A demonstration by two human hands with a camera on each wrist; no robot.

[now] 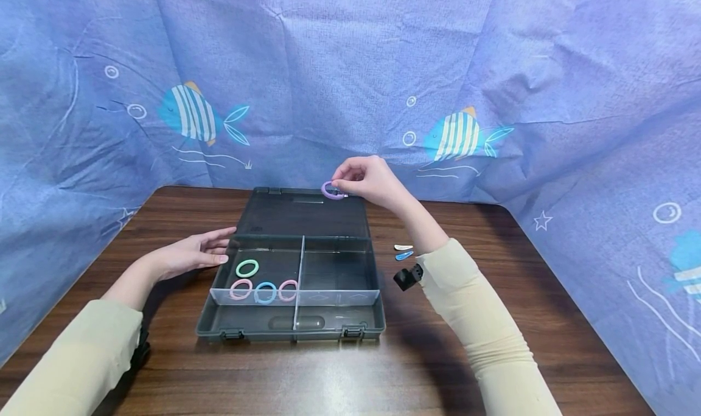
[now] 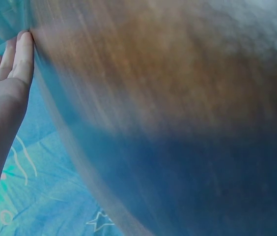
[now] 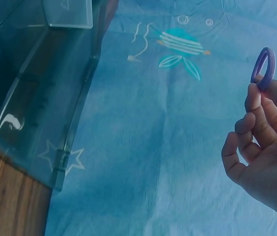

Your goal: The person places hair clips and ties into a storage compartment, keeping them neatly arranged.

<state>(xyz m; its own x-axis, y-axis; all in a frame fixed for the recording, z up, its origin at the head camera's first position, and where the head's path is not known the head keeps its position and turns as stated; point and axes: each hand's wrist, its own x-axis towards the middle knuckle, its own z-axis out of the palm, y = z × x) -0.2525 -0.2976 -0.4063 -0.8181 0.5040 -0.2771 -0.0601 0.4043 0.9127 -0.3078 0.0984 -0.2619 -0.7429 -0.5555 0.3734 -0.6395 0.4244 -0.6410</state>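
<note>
Purple ring, 1, held aloft

Place: over the open lid of the box, pinched between your right hand's thumb and forefinger, other fingers bent
Handling: probably light, soft and springy, hardly fragile; you do best gripping the band
Your left hand: fingers extended at the box's left side, gripping nothing
Count, in the box: green ring, 1; pink rings, 2; blue ring, 1
Count, on the table: pale clip, 1; blue clip, 1
</note>
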